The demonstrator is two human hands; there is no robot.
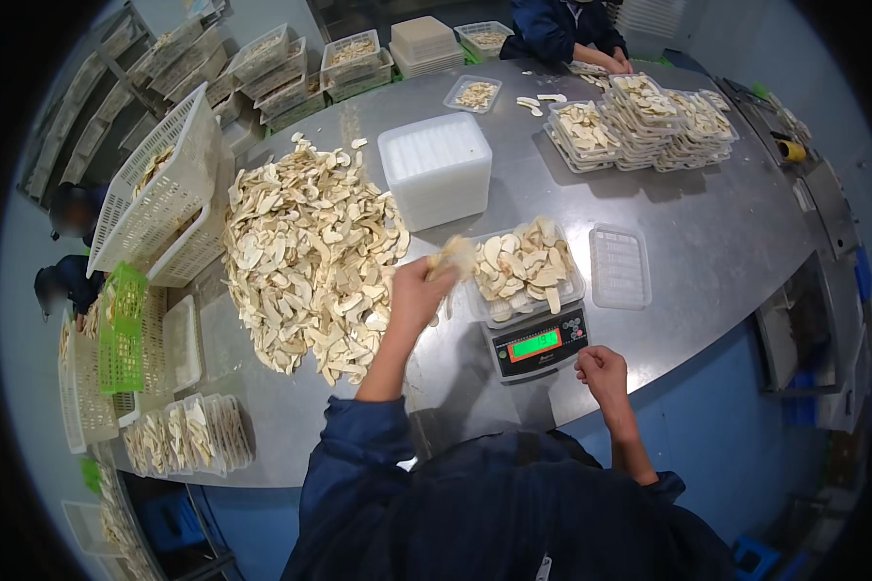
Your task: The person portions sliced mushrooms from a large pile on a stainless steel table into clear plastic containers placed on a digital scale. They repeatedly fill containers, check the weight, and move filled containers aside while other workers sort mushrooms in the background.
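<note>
My left hand (420, 294) grips some pale mushroom slices (454, 260), blurred by motion, at the left side of a filled clear plastic tray (493, 311). That tray rests on a digital scale (539, 347) with a lit green display. A mound of slices (525, 261) fills it, and one pokes over the front rim. Curled closed, my right hand (603, 370) is by the scale's front right corner, with nothing visible in it. To the left spreads a large heap of loose slices (312, 254). Behind the scale stands a tall stack of clear trays (436, 171).
An unfilled tray (620, 266) lies right of the scale. Stacked filled trays (636, 123) stand at the back right, near a co-worker (563, 33). White perforated crates (161, 185) and a green basket (122, 327) line the left edge, where two more people are. Filled trays (189, 436) stand on edge front left.
</note>
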